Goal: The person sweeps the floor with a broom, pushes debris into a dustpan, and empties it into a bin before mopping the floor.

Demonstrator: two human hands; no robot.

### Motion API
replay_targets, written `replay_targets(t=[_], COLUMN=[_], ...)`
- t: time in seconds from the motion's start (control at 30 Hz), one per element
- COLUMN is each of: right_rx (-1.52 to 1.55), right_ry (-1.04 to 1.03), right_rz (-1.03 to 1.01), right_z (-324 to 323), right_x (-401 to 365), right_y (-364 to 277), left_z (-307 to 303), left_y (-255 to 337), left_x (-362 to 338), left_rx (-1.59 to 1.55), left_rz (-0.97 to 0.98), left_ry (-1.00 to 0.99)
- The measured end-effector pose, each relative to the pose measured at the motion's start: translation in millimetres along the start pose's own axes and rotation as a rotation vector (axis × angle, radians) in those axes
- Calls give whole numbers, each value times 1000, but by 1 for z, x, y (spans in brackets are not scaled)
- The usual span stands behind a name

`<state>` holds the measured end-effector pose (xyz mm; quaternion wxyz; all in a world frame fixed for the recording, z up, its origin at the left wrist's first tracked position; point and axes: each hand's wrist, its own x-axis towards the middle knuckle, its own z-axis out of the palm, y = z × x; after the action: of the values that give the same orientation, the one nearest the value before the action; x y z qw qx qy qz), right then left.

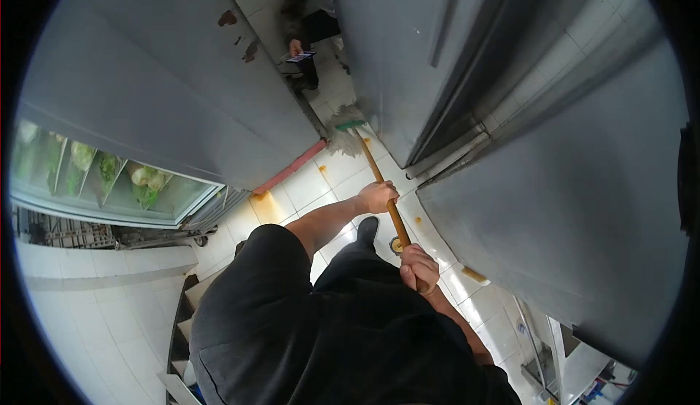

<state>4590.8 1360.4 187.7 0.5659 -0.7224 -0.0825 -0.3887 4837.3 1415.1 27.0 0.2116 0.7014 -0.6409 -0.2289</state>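
Note:
A mop with a wooden handle (399, 224) slants away from me across the tiled floor. Partway along the handle, the fingers of my left hand (377, 196) are wrapped round it. My right hand (419, 268) is closed round the near end of the same handle, close to my body. At the far end, a green clamp (351, 124) holds the grey mop strands (345, 141). These strands lie spread on the floor in the gap between two large grey panels.
Grey metal panels stand left (175, 62) and right (569, 208). A glass-fronted case (109, 179) holds vegetables at left. Beyond the gap sits a person (313, 26) holding a phone (300, 56). A floor drain (396, 245) lies near my boot (367, 231).

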Motion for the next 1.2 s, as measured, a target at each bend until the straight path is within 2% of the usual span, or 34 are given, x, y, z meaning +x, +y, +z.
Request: replay_targets(t=[0.17,0.3,0.4,0.47,0.57,0.6,0.67,0.7,0.77,0.8,0.87,0.9,0.93,0.97,1.0,1.07,1.13,1.17,1.2], right_rx=[-30,-50,-82,-70,-90,-87,-251,-247,-314,-311,-312,-329,-278,-376,-296,-279,-226,-222,-228], right_ry=[-23,-124,-97,-64,-144,-146,-295,-300,-412,-417,-389,-378,-353,-377,-420,-338,-358,-367,-283], right_rz=[99,116,139,67,21,23,73,75,202,200,298,324,224,335,421,411,430,436,406], right_z=[26,41,63,75,84,85,85,88,90,91,94,89,82,76,66,51,30,29,33], right_x=[21,49,78,89,103,106,106,100,90,81,53,45,29,8,14,18,50,52,53], right_y=[19,46,76,124,203,226,265,277,297,301,289,270,262,235,197,131,87,91,95], left_z=[-25,-40,-56,-65,-117,-113,-91,-87,-86,-85,-72,-76,-79,-82,-81,-50,-53,-54,-51], left_y=[-32,-74,-122,-162,-177,-187,-217,-221,-209,-205,-212,-200,-189,-179,-169,-144,-106,-98,-103], left_x=[-4,0,9,20,33,34,38,40,38,36,29,23,19,18,19,16,20,23,24], left_rx=[0,-4,20,-8,141,139,221,215,194,172,288,312,335,232,132,40,-75,-115,-124], left_rz=[-19,-31,-5,-91,-393,-396,-449,-502,-562,-617,-559,-417,-275,-168,-60,147,189,186,184], left_ry=[7,63,62,113,-6,-6,-5,-90,-111,-136,-142,-121,-96,-117,-136,45,93,166,161])
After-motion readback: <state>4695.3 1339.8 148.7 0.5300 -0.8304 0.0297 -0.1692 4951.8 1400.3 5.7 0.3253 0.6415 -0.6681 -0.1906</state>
